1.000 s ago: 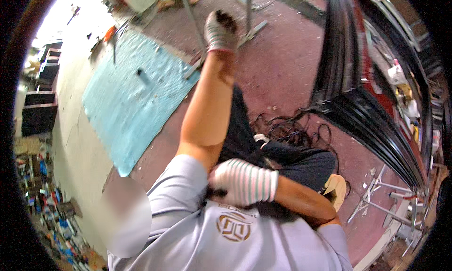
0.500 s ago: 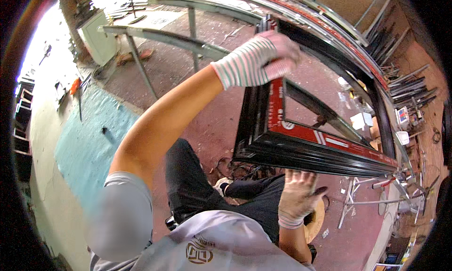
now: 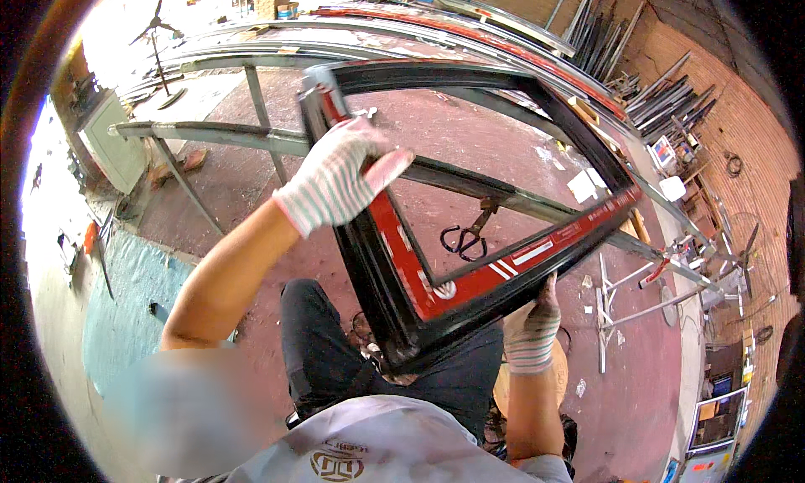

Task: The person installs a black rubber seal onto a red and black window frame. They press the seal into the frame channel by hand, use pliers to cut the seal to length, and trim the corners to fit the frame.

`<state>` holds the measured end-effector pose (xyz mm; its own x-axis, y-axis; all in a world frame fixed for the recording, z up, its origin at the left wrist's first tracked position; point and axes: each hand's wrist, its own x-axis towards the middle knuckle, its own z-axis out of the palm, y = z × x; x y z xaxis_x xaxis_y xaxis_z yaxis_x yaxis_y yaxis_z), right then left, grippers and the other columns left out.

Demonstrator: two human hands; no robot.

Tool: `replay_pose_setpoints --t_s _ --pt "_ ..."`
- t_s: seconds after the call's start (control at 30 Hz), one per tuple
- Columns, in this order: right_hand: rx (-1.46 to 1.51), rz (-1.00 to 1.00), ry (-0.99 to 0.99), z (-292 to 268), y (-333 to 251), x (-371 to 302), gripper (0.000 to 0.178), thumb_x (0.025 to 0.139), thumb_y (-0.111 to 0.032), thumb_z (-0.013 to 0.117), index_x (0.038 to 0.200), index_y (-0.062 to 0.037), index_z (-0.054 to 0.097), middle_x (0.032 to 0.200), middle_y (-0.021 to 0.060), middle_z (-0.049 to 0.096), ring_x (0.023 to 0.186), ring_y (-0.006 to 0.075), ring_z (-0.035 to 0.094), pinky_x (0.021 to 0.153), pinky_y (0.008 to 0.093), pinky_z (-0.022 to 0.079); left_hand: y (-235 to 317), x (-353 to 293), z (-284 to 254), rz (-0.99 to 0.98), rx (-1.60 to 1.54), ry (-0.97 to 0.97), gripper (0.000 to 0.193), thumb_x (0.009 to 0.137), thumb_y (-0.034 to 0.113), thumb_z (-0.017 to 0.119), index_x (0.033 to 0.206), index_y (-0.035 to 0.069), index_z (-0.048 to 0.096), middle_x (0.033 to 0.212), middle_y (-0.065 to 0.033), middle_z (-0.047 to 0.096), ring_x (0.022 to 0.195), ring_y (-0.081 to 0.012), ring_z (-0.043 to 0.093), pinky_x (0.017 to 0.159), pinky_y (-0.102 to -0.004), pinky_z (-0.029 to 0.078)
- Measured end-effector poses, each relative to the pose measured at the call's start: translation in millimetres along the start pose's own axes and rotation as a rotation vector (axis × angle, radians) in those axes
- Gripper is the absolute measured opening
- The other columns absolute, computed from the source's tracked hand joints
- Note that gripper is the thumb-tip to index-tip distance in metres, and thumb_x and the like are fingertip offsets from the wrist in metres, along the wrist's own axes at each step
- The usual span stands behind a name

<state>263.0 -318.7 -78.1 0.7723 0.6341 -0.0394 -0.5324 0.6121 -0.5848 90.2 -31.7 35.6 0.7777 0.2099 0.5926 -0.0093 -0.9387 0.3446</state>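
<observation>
A black metal window frame, its near and left bars faced with red film, is held tilted above my lap. My left hand, in a striped knit glove, is closed around the left bar, close to its far corner. My right hand, gloved too, grips the near bar from below; its thumb lies against the outer side and the other fingers are mostly hidden. Through the frame's opening I see a dark tool with two looped handles, like scissors, at the metal rail.
Long profiles lie stacked at the back. A standing fan and a pale cabinet are at the far left. More bars lean along the right wall. A round wooden seat shows beside my right forearm.
The window frame has swung left and turned, so its red-filmed face shows more. My left hand has moved left and nearer with it. My right hand now grips the near bar instead of lying flat below.
</observation>
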Motion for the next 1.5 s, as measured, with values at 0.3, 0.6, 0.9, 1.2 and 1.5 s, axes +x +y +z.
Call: replay_pose_setpoints --t_s 0.3,0.6,0.9,1.2,1.5 --pt "-0.510 0.072 -0.144 -34 -64 111 0.037 0.094 -0.038 0.059 0.111 -0.0049 0.064 0.100 0.0032 0.067 0.091 0.0161 0.062 0.083 0.0296 0.050 89 -30 -3 0.242 0.326 -0.154 0.075 0.061 0.063 0.073 0.102 0.002 0.057 0.091 -0.0147 0.058 0.085 -0.0356 0.057 0.077 -0.0440 0.046" --pt "-0.596 -0.008 -0.117 -113 -56 -4 0.045 0.096 -0.041 0.053 0.115 -0.0016 0.057 0.103 0.0085 0.066 0.094 0.0179 0.063 0.085 0.0320 0.048 114 -26 18 0.095 0.343 -0.168 0.071 0.060 0.054 0.077 0.105 0.003 0.059 0.094 -0.0150 0.059 0.091 -0.0356 0.058 0.081 -0.0433 0.047" --pt "-0.840 -0.131 0.013 -100 -56 -96 0.021 0.094 -0.016 0.056 0.104 -0.0012 0.066 0.097 0.0076 0.068 0.095 0.0168 0.062 0.090 0.0311 0.045 152 4 73 0.069 0.395 -0.050 0.067 0.063 0.053 0.076 0.106 0.003 0.061 0.090 -0.0130 0.061 0.087 -0.0336 0.059 0.079 -0.0419 0.047" --pt "-0.711 -0.033 0.184 -69 -79 -96 0.023 0.086 -0.026 0.068 0.092 -0.0045 0.064 0.083 0.0042 0.066 0.072 0.0119 0.058 0.061 0.0248 0.043 177 19 100 0.013 0.351 0.013 0.066 0.062 0.055 0.077 0.103 0.004 0.062 0.091 -0.0132 0.062 0.088 -0.0326 0.060 0.079 -0.0416 0.047" --pt "-0.257 0.038 0.224 -44 -90 -81 0.028 0.082 -0.027 0.072 0.101 -0.0074 0.063 0.086 0.0012 0.065 0.072 0.0104 0.060 0.063 0.0229 0.048 195 4 106 0.352 -0.009 0.124 0.050 0.066 0.027 0.080 0.104 0.001 0.060 0.096 -0.0145 0.062 0.091 -0.0343 0.061 0.083 -0.0429 0.047"
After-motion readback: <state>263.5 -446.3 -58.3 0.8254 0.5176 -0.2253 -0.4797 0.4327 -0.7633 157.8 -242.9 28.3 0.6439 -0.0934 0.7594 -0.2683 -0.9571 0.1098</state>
